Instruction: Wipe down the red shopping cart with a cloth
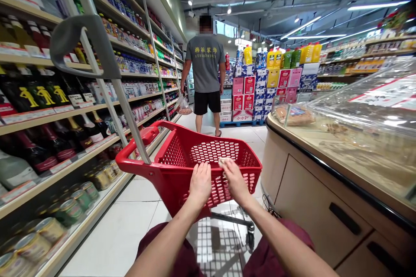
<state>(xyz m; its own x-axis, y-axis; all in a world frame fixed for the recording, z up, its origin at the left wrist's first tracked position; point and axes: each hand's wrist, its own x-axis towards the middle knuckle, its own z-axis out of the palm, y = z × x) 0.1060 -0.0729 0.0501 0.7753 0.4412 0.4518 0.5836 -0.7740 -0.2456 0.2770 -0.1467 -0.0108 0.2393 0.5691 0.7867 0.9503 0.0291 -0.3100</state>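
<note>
A red plastic shopping cart with a perforated basket stands side-on in front of me. My left hand grips the near rim of the basket, its fingers together over the edge. Just to the right, my right hand is closed on a small whitish cloth at the same rim. Only a bit of the cloth shows past the fingers. The cart's grey handle on metal bars rises at the left, apart from both hands.
Shelves of bottles and cans line the left side. A wooden display counter with a transparent cover stands close on the right. Ahead, a person in a grey shirt carries a bag, near stacked drink cartons.
</note>
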